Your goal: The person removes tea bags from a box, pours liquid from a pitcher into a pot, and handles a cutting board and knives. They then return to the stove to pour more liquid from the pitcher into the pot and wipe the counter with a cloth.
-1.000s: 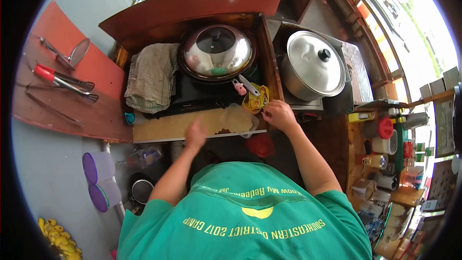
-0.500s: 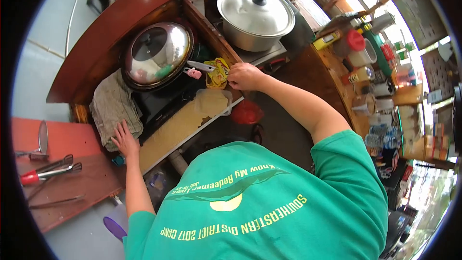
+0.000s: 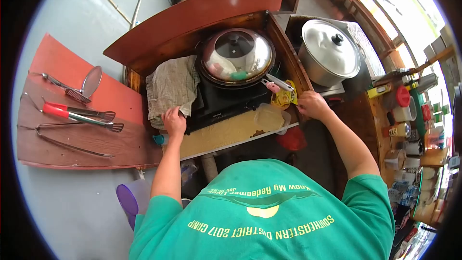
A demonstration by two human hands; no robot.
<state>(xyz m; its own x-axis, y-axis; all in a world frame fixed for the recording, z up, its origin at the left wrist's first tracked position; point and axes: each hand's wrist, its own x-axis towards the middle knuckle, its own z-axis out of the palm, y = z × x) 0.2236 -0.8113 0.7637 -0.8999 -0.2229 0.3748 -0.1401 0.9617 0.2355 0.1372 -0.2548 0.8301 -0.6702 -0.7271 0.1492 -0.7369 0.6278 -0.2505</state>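
A folded grey-brown cloth (image 3: 172,86) lies at the left end of the black stove (image 3: 226,110). My left hand (image 3: 174,121) is at its near edge, fingers bent and closed on the cloth. My right hand (image 3: 313,105) is closed around the near end of the wooden side panel (image 3: 294,62). Next to it lies a yellow packet (image 3: 283,98). On the stove sits a covered pan (image 3: 236,60) with a domed lid; tongs (image 3: 279,84) with a pink part rest in front of it. A clear plastic container (image 3: 269,118) stands on the front ledge.
Right of the panel stands a large lidded aluminium pot (image 3: 329,53). On the left, a reddish board (image 3: 72,139) holds a strainer (image 3: 91,82) and red-handled tongs (image 3: 79,115). A red bowl-like item (image 3: 292,138) is below the ledge. Crowded shelves (image 3: 404,149) line the right side.
The camera view has turned, so the stove appears farther right. My left hand's fingers, spread on the cloth before, are now bent at its edge. My right hand stays at the panel's end.
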